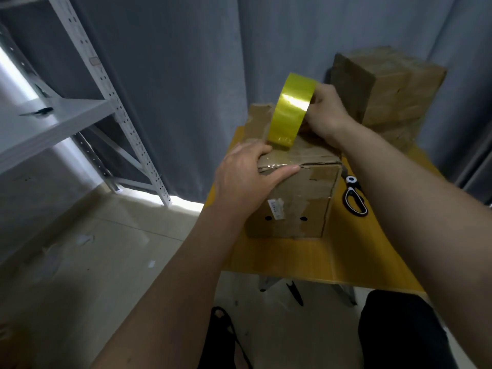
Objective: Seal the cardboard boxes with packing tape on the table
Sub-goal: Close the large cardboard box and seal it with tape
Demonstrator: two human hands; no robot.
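A yellow table (306, 257) is carrying a worn cardboard box (298, 193) at frame centre. The left hand (247, 174) is pressing flat, fingers released, on its near top edge; the right hand (324, 110) is grasping a yellow packing tape roll (291, 110) above it.

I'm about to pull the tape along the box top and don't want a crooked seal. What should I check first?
1. Left hand pins the tape end at the near top edge of the cardboard box: ok.
2. Right hand grips the yellow tape roll: ok.
3. Top flaps closed flat: not ok, a far flap looks raised.
4. Tape centred on the seam: cannot tell.
5. Scissors within reach on the yellow table: ok.
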